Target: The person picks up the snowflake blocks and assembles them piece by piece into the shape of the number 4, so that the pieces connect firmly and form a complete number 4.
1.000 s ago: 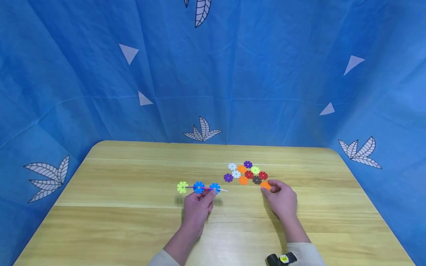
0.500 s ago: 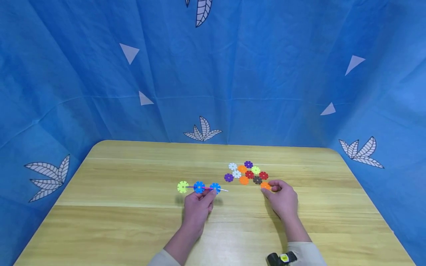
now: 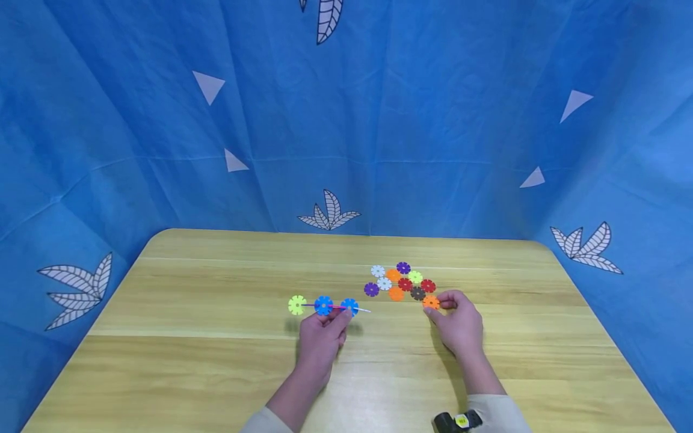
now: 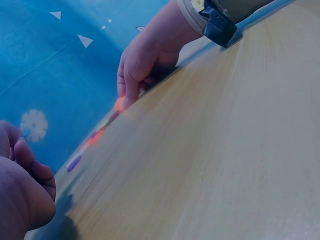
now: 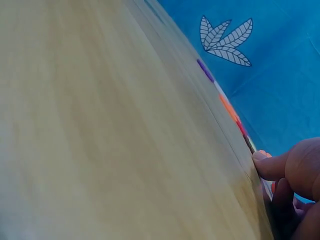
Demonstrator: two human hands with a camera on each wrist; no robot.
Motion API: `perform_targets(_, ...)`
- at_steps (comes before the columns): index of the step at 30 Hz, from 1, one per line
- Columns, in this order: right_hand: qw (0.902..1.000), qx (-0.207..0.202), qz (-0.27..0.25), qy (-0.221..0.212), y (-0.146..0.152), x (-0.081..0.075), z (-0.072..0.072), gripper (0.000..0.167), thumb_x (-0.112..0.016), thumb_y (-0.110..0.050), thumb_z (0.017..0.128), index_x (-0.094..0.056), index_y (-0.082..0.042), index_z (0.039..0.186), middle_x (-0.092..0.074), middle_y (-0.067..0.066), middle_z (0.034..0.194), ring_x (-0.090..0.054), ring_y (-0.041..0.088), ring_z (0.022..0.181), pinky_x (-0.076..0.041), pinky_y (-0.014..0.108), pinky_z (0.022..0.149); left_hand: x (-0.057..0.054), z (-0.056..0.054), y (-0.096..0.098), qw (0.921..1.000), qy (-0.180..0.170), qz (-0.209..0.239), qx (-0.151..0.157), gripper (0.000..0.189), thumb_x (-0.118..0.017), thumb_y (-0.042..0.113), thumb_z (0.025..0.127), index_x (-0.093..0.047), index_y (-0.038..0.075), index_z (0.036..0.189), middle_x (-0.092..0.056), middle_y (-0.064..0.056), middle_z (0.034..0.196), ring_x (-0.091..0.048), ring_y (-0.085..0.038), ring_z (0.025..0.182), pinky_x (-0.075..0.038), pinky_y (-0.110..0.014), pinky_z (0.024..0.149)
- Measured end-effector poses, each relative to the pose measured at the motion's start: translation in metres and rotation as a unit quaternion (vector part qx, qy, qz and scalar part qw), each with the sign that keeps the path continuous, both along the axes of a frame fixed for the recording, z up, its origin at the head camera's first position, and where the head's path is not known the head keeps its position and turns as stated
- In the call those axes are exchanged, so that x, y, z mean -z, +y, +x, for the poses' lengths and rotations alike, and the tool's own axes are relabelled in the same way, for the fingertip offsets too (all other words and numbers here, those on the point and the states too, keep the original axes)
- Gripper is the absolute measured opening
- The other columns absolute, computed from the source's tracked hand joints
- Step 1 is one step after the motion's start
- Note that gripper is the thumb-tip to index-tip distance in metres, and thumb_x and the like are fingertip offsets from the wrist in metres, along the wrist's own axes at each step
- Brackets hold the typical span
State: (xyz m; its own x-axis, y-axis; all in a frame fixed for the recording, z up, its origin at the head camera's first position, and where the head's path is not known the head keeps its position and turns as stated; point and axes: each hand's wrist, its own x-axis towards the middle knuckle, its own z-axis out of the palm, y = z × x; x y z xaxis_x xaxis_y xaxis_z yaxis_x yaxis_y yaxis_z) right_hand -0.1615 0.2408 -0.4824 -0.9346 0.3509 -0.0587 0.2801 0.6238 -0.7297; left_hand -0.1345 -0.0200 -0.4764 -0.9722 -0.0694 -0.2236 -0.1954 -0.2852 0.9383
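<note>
My left hand (image 3: 320, 340) pinches a row of joined, notched plastic snowflake discs above the table. In the head view a lime disc (image 3: 296, 305) and two blue discs face up; between them purple and pink discs show edge-on, and a white disc (image 3: 364, 310) shows edge-on at the right end. My right hand (image 3: 461, 322) pinches an orange snowflake disc (image 3: 431, 302) by its right side, thumb below and index finger above. This disc lies at the near right corner of a loose group of discs. The fingertips under it are hidden.
Beside the orange disc lie flat discs: a black one (image 3: 418, 293), a lime one (image 3: 415, 276), and several red, orange, white and purple ones. They rest on the wooden table (image 3: 216, 361). A blue curtain (image 3: 346, 120) hangs behind the table's far edge.
The orange disc at my right fingertips has shifted slightly left and up, and more of its face shows. My left hand and its row of discs have stayed in place.
</note>
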Motion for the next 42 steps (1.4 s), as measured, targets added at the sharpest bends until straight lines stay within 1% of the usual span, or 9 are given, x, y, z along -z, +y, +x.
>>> perform_targets(4, 0.9999, -0.001, 0.005, 0.013, 0.000, 0.001, 0.001, 0.035, -0.081, -0.020, 0.086, -0.061, -0.006, 0.110, -0.064, 0.010, 0.101, -0.054, 0.025, 0.082, -0.042, 0.037, 0.070, -0.001, 0.000, 0.002, 1.0000, -0.001, 0.004, -0.006, 0.017, -0.078, 0.013, 0.088, -0.069, -0.001, 0.087, -0.057, -0.002, 0.067, -0.044, -0.009, 0.052, -0.036, -0.016, 0.047)
perform_targets(8, 0.9998, -0.003, 0.008, 0.019, -0.001, 0.001, 0.003, 0.032, -0.082, -0.018, 0.085, -0.061, -0.006, 0.107, -0.067, 0.009, 0.098, -0.058, 0.025, 0.083, -0.044, 0.038, 0.071, -0.003, 0.000, 0.003, 0.9999, -0.001, 0.006, -0.011, 0.016, -0.077, 0.011, 0.089, -0.070, -0.003, 0.091, -0.060, -0.004, 0.072, -0.044, -0.008, 0.052, -0.035, -0.016, 0.047)
perform_targets(11, 0.9998, -0.005, 0.001, 0.019, -0.001, 0.000, 0.004, 0.029, -0.082, -0.017, 0.085, -0.063, -0.006, 0.105, -0.068, 0.008, 0.095, -0.061, 0.026, 0.082, -0.046, 0.039, 0.071, -0.005, 0.001, 0.003, 0.9999, -0.004, 0.007, -0.011, 0.016, -0.077, 0.011, 0.089, -0.070, -0.003, 0.093, -0.062, -0.005, 0.074, -0.044, -0.009, 0.053, -0.036, -0.016, 0.047)
perform_targets(15, 0.9997, -0.010, -0.011, 0.020, -0.003, -0.002, 0.006, 0.025, -0.082, -0.016, 0.085, -0.066, -0.006, 0.102, -0.069, 0.007, 0.090, -0.062, 0.024, 0.078, -0.048, 0.038, 0.069, -0.006, 0.002, 0.002, 0.9999, -0.005, 0.008, -0.010, 0.017, -0.078, 0.012, 0.089, -0.070, -0.002, 0.092, -0.061, -0.005, 0.073, -0.045, -0.009, 0.053, -0.036, -0.017, 0.047)
perform_targets(20, 0.9994, -0.011, -0.019, 0.028, -0.005, -0.005, 0.009, 0.023, -0.082, -0.016, 0.085, -0.068, -0.005, 0.099, -0.068, 0.005, 0.087, -0.062, 0.022, 0.075, -0.048, 0.034, 0.067, -0.005, 0.001, 0.002, 0.9999, 0.000, 0.008, -0.011, 0.018, -0.078, 0.013, 0.088, -0.071, -0.003, 0.091, -0.058, -0.002, 0.069, -0.044, -0.009, 0.052, -0.035, -0.017, 0.047)
perform_targets(27, 0.9986, -0.022, -0.037, 0.031, -0.011, -0.011, 0.013, 0.022, -0.081, -0.016, 0.085, -0.069, -0.005, 0.099, -0.068, 0.006, 0.087, -0.060, 0.023, 0.075, -0.048, 0.031, 0.060, -0.003, 0.000, 0.000, 0.9999, 0.005, 0.010, -0.007, 0.018, -0.078, 0.013, 0.088, -0.070, -0.003, 0.091, -0.054, -0.002, 0.067, -0.043, -0.010, 0.053, -0.035, -0.016, 0.047)
perform_targets(35, 0.9970, -0.036, -0.058, 0.036, -0.021, -0.015, 0.018, 0.019, -0.079, -0.013, 0.087, -0.069, -0.003, 0.100, -0.068, 0.007, 0.089, -0.062, 0.022, 0.077, -0.051, 0.031, 0.064, -0.004, 0.000, -0.001, 1.0000, 0.000, 0.004, -0.004, 0.018, -0.078, 0.015, 0.089, -0.070, -0.001, 0.090, -0.053, -0.003, 0.066, -0.043, -0.011, 0.053, -0.033, -0.017, 0.047)
perform_targets(39, 0.9949, -0.043, -0.079, 0.044, -0.027, -0.018, 0.020, 0.016, -0.077, -0.010, 0.088, -0.069, -0.003, 0.100, -0.068, 0.007, 0.090, -0.063, 0.021, 0.077, -0.054, 0.029, 0.065, -0.005, 0.000, -0.001, 1.0000, -0.004, -0.005, -0.003, 0.019, -0.078, 0.016, 0.089, -0.069, -0.001, 0.090, -0.053, -0.003, 0.066, -0.043, -0.011, 0.053, -0.033, -0.017, 0.046)
perform_targets(42, 0.9918, -0.048, -0.106, 0.052, -0.032, -0.020, 0.021, 0.015, -0.075, -0.006, 0.088, -0.068, -0.001, 0.102, -0.068, 0.010, 0.091, -0.065, 0.022, 0.077, -0.056, 0.028, 0.064, -0.005, 0.000, -0.001, 1.0000, -0.005, -0.006, 0.000, 0.020, -0.078, 0.017, 0.089, -0.070, -0.001, 0.091, -0.053, -0.003, 0.065, -0.043, -0.011, 0.053, -0.033, -0.017, 0.046)
